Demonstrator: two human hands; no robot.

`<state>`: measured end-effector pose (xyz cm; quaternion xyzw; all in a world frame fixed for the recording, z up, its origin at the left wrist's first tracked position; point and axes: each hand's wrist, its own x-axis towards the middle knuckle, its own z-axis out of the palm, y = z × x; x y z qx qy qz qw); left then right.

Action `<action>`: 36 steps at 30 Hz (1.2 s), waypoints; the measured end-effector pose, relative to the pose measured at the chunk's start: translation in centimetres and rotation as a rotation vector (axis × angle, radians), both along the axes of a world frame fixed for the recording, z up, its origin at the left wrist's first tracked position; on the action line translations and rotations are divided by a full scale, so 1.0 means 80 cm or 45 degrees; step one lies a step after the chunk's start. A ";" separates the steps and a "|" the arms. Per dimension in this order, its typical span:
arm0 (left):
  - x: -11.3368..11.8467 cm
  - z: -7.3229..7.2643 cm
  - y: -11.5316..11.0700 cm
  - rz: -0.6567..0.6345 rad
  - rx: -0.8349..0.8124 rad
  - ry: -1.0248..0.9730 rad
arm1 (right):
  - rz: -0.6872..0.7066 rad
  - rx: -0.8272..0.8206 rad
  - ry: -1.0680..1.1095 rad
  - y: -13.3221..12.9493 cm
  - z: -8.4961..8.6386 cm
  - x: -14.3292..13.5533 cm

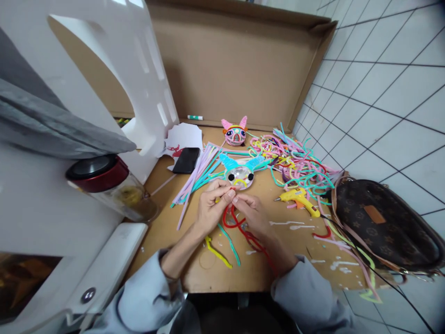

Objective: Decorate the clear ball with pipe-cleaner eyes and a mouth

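Observation:
My left hand [213, 204] and my right hand [252, 213] meet at the middle of the table, both closed in a pinch on a red pipe cleaner [230, 223]. Its loops hang below my fingers and trail under my right wrist. Just beyond my fingertips lies an animal head [239, 175] with blue ears, black eyes and a yellow curve on a clear front. Under my left wrist are a yellow pipe cleaner [219, 254] and a turquoise one [231, 246]. The exact spot between my fingertips is partly hidden.
A finished pink animal head [235, 133] stands farther back. Straight pipe cleaners [194, 178] and a phone [187, 160] lie left; a tangled pile [299, 162], a yellow glue gun [301, 200] and a brown bag [385, 222] are right. A jar [114, 185] stands at the left edge.

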<state>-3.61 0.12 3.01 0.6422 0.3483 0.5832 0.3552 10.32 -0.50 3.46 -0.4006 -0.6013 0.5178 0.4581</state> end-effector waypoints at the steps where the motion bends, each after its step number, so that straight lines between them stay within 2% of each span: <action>1: 0.000 -0.001 0.000 -0.005 0.004 0.001 | 0.007 0.010 -0.023 0.000 0.001 0.001; 7: 0.000 -0.002 0.002 -0.040 -0.010 -0.004 | 0.042 0.050 -0.107 0.004 -0.002 0.007; 15: 0.000 0.005 0.002 -0.055 -0.078 -0.033 | 0.128 0.135 -0.019 0.003 -0.016 -0.004; 17: 0.001 0.006 0.002 -0.078 -0.091 -0.058 | 0.184 0.106 0.024 0.002 -0.016 -0.005; 19: 0.002 0.007 0.002 -0.108 -0.123 -0.104 | 0.265 -0.010 0.165 0.002 -0.015 -0.004; 24: -0.001 0.003 0.006 -0.124 -0.302 -0.421 | 0.381 -0.403 0.521 0.007 -0.016 -0.001; 26: -0.001 0.004 0.008 -0.205 -0.427 -0.539 | 0.389 -0.481 0.563 0.008 -0.017 0.001; 30: -0.006 0.014 0.009 -0.405 -0.639 -0.758 | 0.441 -0.499 0.566 0.006 -0.015 0.003; 36: -0.020 0.027 0.013 -0.406 -0.703 -1.028 | 0.526 -0.429 0.449 -0.001 -0.011 0.004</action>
